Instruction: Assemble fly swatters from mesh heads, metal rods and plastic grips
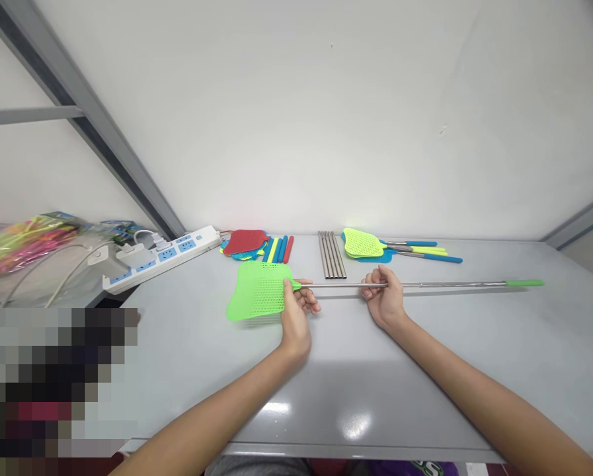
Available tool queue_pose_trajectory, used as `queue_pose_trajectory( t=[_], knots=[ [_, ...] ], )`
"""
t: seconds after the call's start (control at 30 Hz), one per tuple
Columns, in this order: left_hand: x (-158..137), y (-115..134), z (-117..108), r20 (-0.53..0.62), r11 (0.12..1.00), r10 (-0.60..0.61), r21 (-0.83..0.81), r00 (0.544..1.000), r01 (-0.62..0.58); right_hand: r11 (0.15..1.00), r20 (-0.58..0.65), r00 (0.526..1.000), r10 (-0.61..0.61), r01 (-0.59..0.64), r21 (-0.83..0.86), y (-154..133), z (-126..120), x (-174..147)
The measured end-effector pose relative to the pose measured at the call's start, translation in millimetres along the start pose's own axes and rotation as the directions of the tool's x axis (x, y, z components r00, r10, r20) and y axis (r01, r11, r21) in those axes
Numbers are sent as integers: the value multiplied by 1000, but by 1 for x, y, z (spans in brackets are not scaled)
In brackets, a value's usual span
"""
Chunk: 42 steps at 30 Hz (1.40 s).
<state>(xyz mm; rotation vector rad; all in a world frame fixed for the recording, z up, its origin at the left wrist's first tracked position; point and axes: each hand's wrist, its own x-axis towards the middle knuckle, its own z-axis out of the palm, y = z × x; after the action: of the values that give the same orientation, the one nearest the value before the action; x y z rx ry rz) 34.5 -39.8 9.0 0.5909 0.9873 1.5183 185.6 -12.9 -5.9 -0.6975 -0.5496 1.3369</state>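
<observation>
A green fly swatter (261, 291) with a long, extended metal rod lies level across my view, its perforated head at the left and its green grip at the far right. My left hand (296, 311) pinches it where the head joins the rod, thumb on top. Farther along, my right hand (383, 297) has its fingers curled round the middle of the rod. Beyond my hands lies a row of bare metal rods (332, 254). To their right is a stack of swatters, a yellow one (363, 243) on top, with blue and yellow grips.
Behind my left hand are a red swatter head (246, 242) on blue and yellow ones, and several loose coloured grips (279, 250). A white power strip (162, 258) with plugs and cables lies at the left, near bagged colourful items (33, 241). A wall (326, 132) stands behind the grey table (474, 357).
</observation>
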Motion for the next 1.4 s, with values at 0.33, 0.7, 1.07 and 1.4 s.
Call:
queue_pose_trajectory(
  t=[0.33,0.7,1.07,1.4],
  knots=[
    [-2,0,0,78,999,-23,25,997,21,989,34,999,-19,24,-148,6,0,-1],
    [-8,-4,4,163,987,4,161,987,-30,971,103,995,6,19,-236,7,0,-3],
    [-10,-5,3,230,977,-21,210,973,-29,906,213,975,63,34,-423,12,-3,-5],
    [-8,-5,3,273,967,-61,253,960,-10,889,228,971,76,38,-457,13,-4,-4]
  ],
)
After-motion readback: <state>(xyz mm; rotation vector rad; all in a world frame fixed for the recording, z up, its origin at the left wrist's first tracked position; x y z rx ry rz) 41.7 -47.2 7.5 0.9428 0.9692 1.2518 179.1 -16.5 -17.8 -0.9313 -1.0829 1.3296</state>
